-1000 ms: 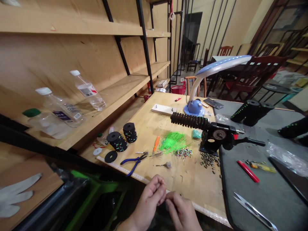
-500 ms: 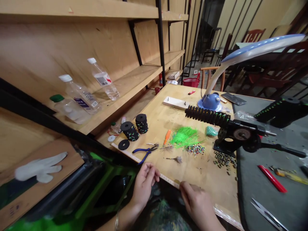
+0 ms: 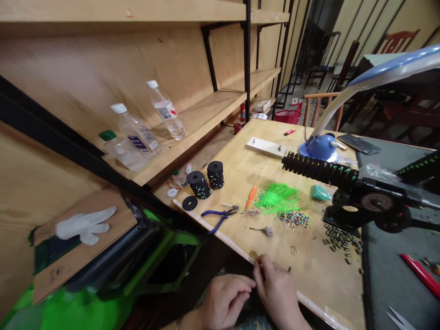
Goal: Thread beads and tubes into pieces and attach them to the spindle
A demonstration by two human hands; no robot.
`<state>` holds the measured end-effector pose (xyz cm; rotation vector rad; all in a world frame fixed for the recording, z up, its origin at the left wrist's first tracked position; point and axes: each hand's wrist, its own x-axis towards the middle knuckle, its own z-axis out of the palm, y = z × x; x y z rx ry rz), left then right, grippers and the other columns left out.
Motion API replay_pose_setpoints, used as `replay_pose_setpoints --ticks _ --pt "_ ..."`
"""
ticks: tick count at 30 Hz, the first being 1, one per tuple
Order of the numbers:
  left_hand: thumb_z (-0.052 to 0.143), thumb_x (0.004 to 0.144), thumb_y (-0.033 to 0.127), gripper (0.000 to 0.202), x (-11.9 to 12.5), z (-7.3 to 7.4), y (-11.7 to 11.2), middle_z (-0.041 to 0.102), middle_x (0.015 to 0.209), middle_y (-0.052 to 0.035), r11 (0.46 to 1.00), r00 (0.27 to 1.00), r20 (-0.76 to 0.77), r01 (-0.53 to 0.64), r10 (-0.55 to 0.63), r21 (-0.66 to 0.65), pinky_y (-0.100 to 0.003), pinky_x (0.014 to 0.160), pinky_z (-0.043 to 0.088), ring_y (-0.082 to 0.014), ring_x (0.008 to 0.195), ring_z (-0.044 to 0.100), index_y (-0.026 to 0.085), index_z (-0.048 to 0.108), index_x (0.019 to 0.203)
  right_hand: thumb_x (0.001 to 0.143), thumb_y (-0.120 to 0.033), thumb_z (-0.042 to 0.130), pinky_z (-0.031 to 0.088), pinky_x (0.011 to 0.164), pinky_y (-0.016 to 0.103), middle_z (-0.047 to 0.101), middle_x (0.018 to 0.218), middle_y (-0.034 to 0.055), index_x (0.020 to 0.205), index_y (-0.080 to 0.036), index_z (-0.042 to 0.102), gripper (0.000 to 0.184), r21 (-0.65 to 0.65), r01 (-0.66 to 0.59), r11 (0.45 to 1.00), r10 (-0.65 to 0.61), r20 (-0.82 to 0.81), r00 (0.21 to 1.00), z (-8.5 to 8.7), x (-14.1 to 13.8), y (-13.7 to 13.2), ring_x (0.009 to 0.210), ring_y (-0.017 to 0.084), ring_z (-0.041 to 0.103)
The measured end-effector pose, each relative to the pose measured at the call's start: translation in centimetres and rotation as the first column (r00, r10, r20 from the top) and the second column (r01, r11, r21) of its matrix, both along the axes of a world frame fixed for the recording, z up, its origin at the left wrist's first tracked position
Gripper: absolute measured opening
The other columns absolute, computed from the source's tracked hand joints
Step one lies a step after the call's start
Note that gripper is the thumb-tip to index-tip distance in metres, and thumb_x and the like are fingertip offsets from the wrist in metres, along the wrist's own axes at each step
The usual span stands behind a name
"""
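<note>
Two bare hands meet low at the bench edge: your left hand [image 3: 228,298] reaches across with its fingertips just beside the curled fingers of your right hand [image 3: 277,288]. You seem to be in a close fingertip step on something tiny; that would call for a steady pinch. Whether either hand is clamped on a piece, I cannot tell; anything between your fingers is too small or hidden.

Nearest your grip, just beside your right knuckles, lies a small brass-coloured metal cylinder [image 3: 290,269]. Beyond your fingertips lie a thin bent metal wire [image 3: 294,250] and a grey, bristly tuft on a slim stem [image 3: 265,231]; ahead and left of your grip, blue-handled metal pliers [image 3: 225,214].

Half a second ago your hands stood well apart; now they have closed up, and your view has swung left.
</note>
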<state>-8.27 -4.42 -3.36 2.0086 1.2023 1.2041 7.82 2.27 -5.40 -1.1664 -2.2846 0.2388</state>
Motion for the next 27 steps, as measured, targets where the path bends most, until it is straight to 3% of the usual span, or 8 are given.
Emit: replay_pose_setpoints --ticks 6,13,19,27 --pt "0.044 0.088 0.009 0.021 -1.2 -0.6 -0.3 0.069 0.11 -0.0137 0.999 0.995 -0.086 -0.047 0.049 0.018 -0.028 0.087 0.054 -0.019 0.101 0.067 0.018 0.054 0.104 0.098 -0.025 0.032 0.03 0.043 0.023 0.057 0.045 -0.0013 0.071 -0.019 0.053 0.034 0.073 -0.002 0.997 -0.001 0.035 0.999 -0.2 -0.4 0.1 0.036 0.013 0.055" --pt "0.043 0.094 0.031 0.029 -1.9 -1.2 -0.1 0.051 0.137 -0.0229 0.997 0.949 -0.305 -0.068 0.079 0.047 -0.036 0.098 0.05 -0.0269 0.123 0.054 0.013 0.051 0.115 0.098 -0.027 0.03 0.028 0.042 0.024 0.055 0.043 -0.0019 0.07 -0.019 0.052 0.037 0.114 0.021 0.993 -0.026 0.047 0.999 -0.1 -0.8 0.0 0.034 0.013 0.053" --pt "0.041 0.094 0.041 0.038 -2.0 -1.8 -0.2 0.054 0.134 -0.023 0.99 0.884 -0.444 -0.128 0.144 0.066 -0.035 0.09 0.054 -0.0271 0.113 0.062 0.013 0.052 0.116 0.099 -0.027 0.03 0.029 0.043 0.024 0.054 0.043 -0.0018 0.07 -0.02 0.053 0.037 0.118 0.016 0.993 -0.023 0.061 0.998 0.0 -0.7 -0.1 0.035 0.013 0.054" --pt "0.046 0.092 0.038 0.04 -2.0 -0.6 0.1 0.056 0.134 -0.0195 0.989 0.826 -0.557 -0.141 0.091 -0.048 -0.035 0.087 0.056 -0.0261 0.106 0.065 0.013 0.048 0.124 0.099 -0.024 0.029 0.028 0.044 0.025 0.051 0.044 -0.003 0.068 -0.021 0.05 0.038 0.138 -0.027 0.99 0.017 0.071 0.997 0.8 -0.5 -0.1 0.035 0.012 0.05"
